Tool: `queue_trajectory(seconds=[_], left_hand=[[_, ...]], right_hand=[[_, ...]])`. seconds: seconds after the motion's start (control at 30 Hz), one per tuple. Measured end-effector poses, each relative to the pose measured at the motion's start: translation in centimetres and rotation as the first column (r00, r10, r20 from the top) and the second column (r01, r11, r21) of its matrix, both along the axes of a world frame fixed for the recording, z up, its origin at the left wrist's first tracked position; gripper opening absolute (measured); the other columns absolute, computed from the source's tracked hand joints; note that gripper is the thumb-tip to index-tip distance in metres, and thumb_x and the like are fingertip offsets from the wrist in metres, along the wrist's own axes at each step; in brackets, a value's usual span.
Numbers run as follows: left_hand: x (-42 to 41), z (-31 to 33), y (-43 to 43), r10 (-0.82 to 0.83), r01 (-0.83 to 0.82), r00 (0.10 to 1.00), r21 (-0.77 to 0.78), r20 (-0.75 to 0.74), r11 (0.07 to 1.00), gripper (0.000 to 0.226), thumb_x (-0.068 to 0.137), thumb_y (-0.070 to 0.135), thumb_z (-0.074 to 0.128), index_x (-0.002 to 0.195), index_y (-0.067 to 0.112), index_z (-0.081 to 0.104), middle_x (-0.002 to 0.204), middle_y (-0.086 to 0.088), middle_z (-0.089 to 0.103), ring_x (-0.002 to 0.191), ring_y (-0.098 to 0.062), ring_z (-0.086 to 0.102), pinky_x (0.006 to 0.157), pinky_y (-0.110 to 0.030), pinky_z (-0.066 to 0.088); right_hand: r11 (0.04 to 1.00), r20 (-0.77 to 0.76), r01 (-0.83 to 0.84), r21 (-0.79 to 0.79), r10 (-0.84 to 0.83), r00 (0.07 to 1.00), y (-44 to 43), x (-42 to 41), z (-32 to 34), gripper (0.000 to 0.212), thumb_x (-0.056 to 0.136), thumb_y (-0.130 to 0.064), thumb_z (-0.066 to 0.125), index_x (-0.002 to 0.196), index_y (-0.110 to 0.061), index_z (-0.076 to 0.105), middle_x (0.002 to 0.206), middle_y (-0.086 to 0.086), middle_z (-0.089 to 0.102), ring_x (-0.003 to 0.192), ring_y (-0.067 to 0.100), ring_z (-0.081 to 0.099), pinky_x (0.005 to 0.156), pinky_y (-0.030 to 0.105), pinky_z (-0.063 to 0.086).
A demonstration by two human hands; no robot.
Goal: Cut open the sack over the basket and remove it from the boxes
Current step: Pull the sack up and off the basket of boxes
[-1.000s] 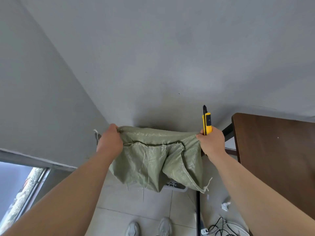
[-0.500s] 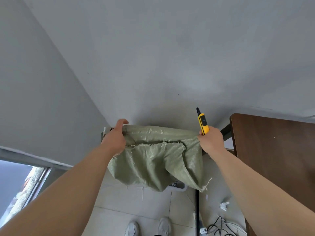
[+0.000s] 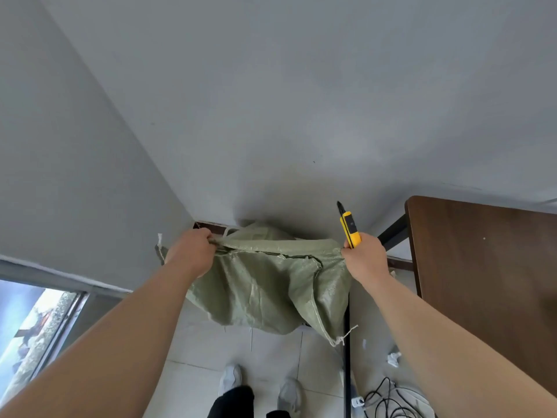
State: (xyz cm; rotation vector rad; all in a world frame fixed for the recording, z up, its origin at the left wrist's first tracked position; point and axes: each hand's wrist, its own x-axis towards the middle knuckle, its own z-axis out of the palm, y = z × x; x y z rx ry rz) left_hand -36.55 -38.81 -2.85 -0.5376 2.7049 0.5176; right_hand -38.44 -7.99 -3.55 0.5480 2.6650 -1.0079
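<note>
The green woven sack [image 3: 271,285] is held up in front of the grey wall, stretched between both hands above the tiled floor [image 3: 271,351]. Its upper edge is gripped at the left corner by the left hand [image 3: 190,251], whose fingers are curled closed around the fabric. The right corner of the same edge is pinched by the right hand [image 3: 366,257], which is also closed around a yellow utility knife [image 3: 349,229]. The knife is held upright, tilted slightly to the left, with its black tip pointing upward and clear of the sack. The body of the sack hangs slack below the hands in loose folds, and a frayed white thread [image 3: 346,334] trails from its lower right corner. A short white string [image 3: 159,238] is seen just left of the left hand. The basket and the boxes cannot be made out; whatever lies under the sack is hidden by it. A dark wooden table [image 3: 482,267] stands to the right, well apart from the sack. Grey shoes [image 3: 230,380] are visible on the floor beneath, and black cables [image 3: 388,399] lie near the table leg.
</note>
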Motion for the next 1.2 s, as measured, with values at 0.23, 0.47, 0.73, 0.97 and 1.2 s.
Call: queue_trajectory(seconds=[0.23, 0.47, 0.73, 0.97, 1.2], left_hand=[[-1.8, -1.1, -1.1, -0.047, 0.045, 0.998, 0.039, 0.048, 0.998, 0.028, 0.095, 0.027, 0.039, 0.070, 0.022, 0.049, 0.077, -0.002, 0.056, 0.078, -0.027, 0.056, 0.071, -0.035, 0.048], [-3.0, -1.8, -2.0, -0.087, 0.079, 0.995, 0.153, 0.046, 0.985, 0.030, 0.097, 0.024, 0.034, 0.070, 0.021, 0.047, 0.083, -0.008, 0.056, 0.081, -0.030, 0.055, 0.081, -0.042, 0.049], [-4.5, 0.1, -2.5, -0.201, 0.209, 0.977, 0.147, -0.063, 0.967, 0.025, 0.097, 0.024, 0.035, 0.079, 0.016, 0.050, 0.075, 0.000, 0.051, 0.077, -0.027, 0.052, 0.071, -0.037, 0.044], [-5.1, -0.2, -2.5, -0.206, 0.213, 0.977, 0.191, -0.059, 0.958, 0.031, 0.099, 0.027, 0.031, 0.088, 0.017, 0.058, 0.084, -0.004, 0.060, 0.082, -0.027, 0.057, 0.073, -0.036, 0.045], [-5.7, -0.5, -2.5, -0.153, 0.148, 0.988, 0.192, 0.012, 0.970, 0.035, 0.099, 0.025, 0.030, 0.096, 0.007, 0.061, 0.097, -0.012, 0.064, 0.091, -0.033, 0.057, 0.083, -0.040, 0.047]], right_hand=[[0.993, -0.016, 0.057, 0.106, -0.055, 0.998, -1.6, 0.0, -1.3, 0.015, 0.091, -0.022, 0.053, 0.077, -0.018, 0.054, 0.072, 0.005, 0.063, 0.068, 0.025, 0.065, 0.059, 0.038, 0.053], [0.993, 0.050, 0.108, -0.048, -0.106, 0.993, -2.9, -0.1, -0.8, 0.027, 0.072, -0.006, 0.073, 0.079, -0.014, 0.049, 0.069, 0.004, 0.054, 0.061, 0.021, 0.052, 0.049, 0.027, 0.036], [0.969, 0.016, 0.245, 0.039, -0.245, 0.969, -2.2, -0.6, 0.6, 0.017, 0.079, 0.002, 0.062, 0.081, -0.013, 0.054, 0.085, 0.013, 0.061, 0.065, 0.022, 0.054, 0.050, 0.027, 0.039], [0.965, 0.040, 0.162, 0.207, -0.174, 0.984, -1.5, -1.1, 0.8, 0.006, 0.086, -0.016, 0.059, 0.087, -0.014, 0.054, 0.074, 0.004, 0.057, 0.073, 0.028, 0.058, 0.060, 0.033, 0.045], [0.955, 0.146, 0.110, 0.275, -0.155, 0.977, -0.7, -2.2, -0.6, 0.010, 0.083, -0.016, 0.056, 0.091, -0.013, 0.051, 0.083, 0.010, 0.061, 0.079, 0.032, 0.060, 0.066, 0.040, 0.051]])
